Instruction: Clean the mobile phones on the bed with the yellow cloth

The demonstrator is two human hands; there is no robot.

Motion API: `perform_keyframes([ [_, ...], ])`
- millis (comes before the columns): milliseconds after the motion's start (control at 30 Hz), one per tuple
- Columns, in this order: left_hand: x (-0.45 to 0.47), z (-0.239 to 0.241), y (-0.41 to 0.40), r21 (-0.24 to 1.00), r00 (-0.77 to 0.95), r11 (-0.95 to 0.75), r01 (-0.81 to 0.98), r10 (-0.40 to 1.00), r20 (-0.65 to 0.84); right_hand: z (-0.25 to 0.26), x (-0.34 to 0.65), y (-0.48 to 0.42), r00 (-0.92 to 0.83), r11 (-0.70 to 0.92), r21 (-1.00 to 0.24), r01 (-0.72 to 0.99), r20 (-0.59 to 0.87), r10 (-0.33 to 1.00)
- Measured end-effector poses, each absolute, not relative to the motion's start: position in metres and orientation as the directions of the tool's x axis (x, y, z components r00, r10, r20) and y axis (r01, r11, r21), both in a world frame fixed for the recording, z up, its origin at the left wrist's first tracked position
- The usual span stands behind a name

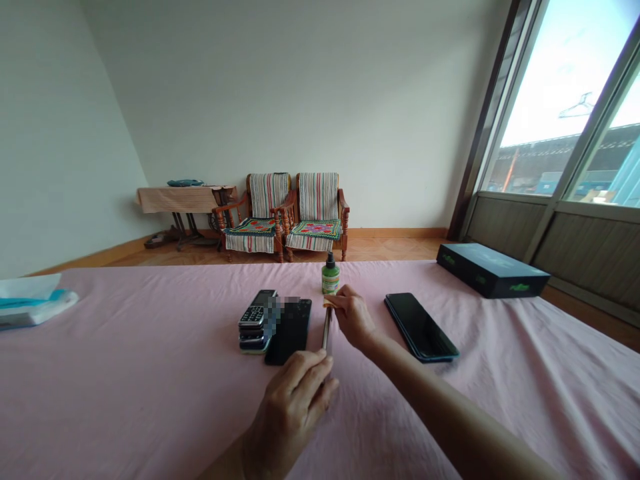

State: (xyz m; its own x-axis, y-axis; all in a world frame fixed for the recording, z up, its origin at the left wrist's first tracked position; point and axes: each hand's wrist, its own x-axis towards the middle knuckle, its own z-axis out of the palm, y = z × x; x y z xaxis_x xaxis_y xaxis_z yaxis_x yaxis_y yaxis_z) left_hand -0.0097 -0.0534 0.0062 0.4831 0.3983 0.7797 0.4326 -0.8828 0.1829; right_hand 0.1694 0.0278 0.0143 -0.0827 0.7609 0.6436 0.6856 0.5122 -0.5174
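Seen edge-on in the middle of the bed is a thin dark phone with a light rim. My left hand grips its near end, thumb on one side and fingers on the other. My right hand is closed on a small yellowish cloth at the far end of the phone. Just beyond the cloth stands a green spray bottle with a black top. Left of the hands lie a black smartphone and a stack of keypad phones. Another dark smartphone, apparently atop a second one, rests to the right.
A pink sheet covers the surface. A black box sits at the far right, and a white and blue packet at the left edge. Beyond are two wooden chairs and a cloth-covered table.
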Motion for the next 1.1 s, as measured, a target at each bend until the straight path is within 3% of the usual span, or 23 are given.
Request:
perform_keyframes([
  [200,-0.008,0.006,-0.053,0.228,0.473,-0.891,0.394,0.409,0.781,0.013,0.162,-0.026,-0.181,0.603,-0.530,0.596,0.644,0.744],
  [467,-0.004,0.002,-0.053,0.433,0.356,-0.814,0.387,0.565,0.745,0.013,0.152,-0.069,-0.161,0.605,-0.635,0.481,0.614,0.773],
  [767,-0.007,0.001,-0.051,0.429,0.382,-0.814,0.392,0.569,0.729,0.014,0.155,-0.086,-0.194,0.641,-0.653,0.402,0.624,0.757],
  [1100,-0.008,0.002,-0.047,0.452,0.468,-0.795,0.406,0.605,0.644,0.010,0.152,-0.093,-0.353,0.692,-0.581,0.429,0.597,0.720],
])
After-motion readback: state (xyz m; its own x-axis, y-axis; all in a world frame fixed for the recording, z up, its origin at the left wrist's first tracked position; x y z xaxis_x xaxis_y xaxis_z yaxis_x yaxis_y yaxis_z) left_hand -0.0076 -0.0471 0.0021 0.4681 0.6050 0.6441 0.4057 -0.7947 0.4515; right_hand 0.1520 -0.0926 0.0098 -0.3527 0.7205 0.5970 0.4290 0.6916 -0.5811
